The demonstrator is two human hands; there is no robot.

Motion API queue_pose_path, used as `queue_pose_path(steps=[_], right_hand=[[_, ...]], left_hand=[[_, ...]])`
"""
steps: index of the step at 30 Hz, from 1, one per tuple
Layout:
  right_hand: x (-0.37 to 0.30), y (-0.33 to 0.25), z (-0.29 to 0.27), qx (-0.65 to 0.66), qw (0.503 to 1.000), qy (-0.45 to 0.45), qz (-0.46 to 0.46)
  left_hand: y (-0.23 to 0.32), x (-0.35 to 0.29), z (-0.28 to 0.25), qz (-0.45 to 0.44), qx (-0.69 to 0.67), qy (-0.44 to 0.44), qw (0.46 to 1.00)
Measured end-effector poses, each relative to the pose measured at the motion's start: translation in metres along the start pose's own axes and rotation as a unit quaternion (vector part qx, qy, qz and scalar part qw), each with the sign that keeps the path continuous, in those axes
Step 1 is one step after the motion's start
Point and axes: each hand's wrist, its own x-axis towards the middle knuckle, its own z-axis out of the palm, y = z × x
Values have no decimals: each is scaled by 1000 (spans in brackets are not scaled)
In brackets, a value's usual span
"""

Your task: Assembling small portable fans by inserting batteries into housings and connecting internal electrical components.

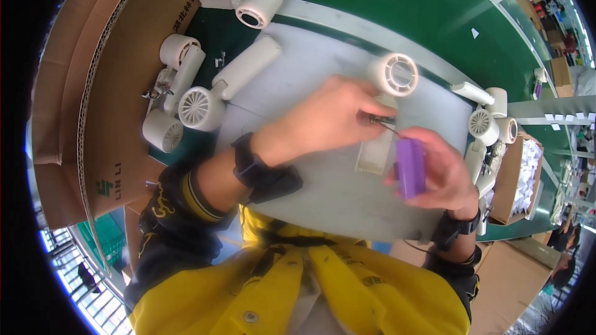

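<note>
My left hand (329, 118) reaches across the grey work mat (323, 198) and pinches thin wires at the neck of a white handheld fan (391, 96) whose open handle lies on the mat. My right hand (444, 170) holds a purple cylindrical battery (410, 166) just right of that handle; a thin wire runs from the battery toward the fan. Both wrists wear black straps.
Several white fan bodies (198, 96) lie at the mat's left edge, one more (257, 5) at the far side, others (487, 121) at the right. A large cardboard box (105, 87) stands left, a smaller carton (518, 180) with white parts right. Green conveyor belt (397, 0) beyond.
</note>
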Motion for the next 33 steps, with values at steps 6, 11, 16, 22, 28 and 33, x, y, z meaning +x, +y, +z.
queue_pose_path(steps=[6, 11, 16, 22, 28, 33], right_hand=[[7, 1, -8, -286, 942, 19, -177], [16, 10, 7, -390, 895, 69, -203], [24, 31, 18, -420, 862, 165, -232], [21, 30, 32, -515, 794, 181, -269], [17, 31, 35, -563, 752, 191, -285], [19, 38, 35, -581, 729, 203, -300]], left_hand=[[5, 0, -1, 33, 61, -13, 997], [6, -1, -2, 34, 65, -20, 997], [7, -1, -5, 30, 68, -39, 997], [6, -3, -6, 63, 123, -40, 990], [-7, -10, 0, 101, 117, 12, 988], [2, -5, -5, 66, 109, -20, 992]])
